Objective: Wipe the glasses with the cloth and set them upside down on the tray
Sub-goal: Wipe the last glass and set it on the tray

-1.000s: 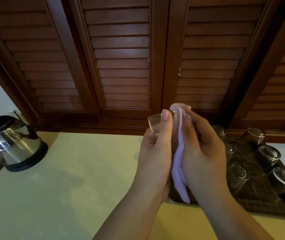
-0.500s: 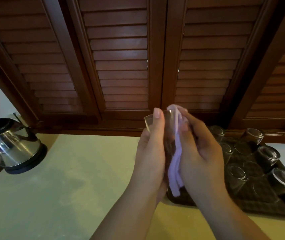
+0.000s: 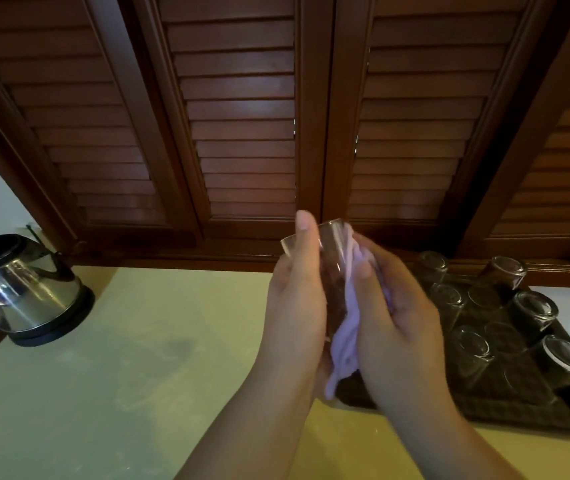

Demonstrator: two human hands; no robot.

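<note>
In front of me, above the counter, my left hand [image 3: 297, 306] grips a clear glass [image 3: 333, 244], its thumb lying along the glass's side. A pale lilac cloth [image 3: 347, 336] is pressed against the glass's right side by my right hand [image 3: 397, 313], whose fingers curl round the cloth. One end of the cloth hangs down between my wrists. To the right lies a dark tray [image 3: 484, 414] with several glasses [image 3: 533, 308] standing upside down on it.
A steel electric kettle [image 3: 23, 289] stands at the left end of the pale yellow-green counter [image 3: 120, 375]. Dark wooden louvred shutters [image 3: 242, 116] rise directly behind the counter. The counter's left edge drops off near the kettle.
My right hand has slid down the glass with the cloth, so the cloth no longer covers the rim. The glass has tilted a little to the right.
</note>
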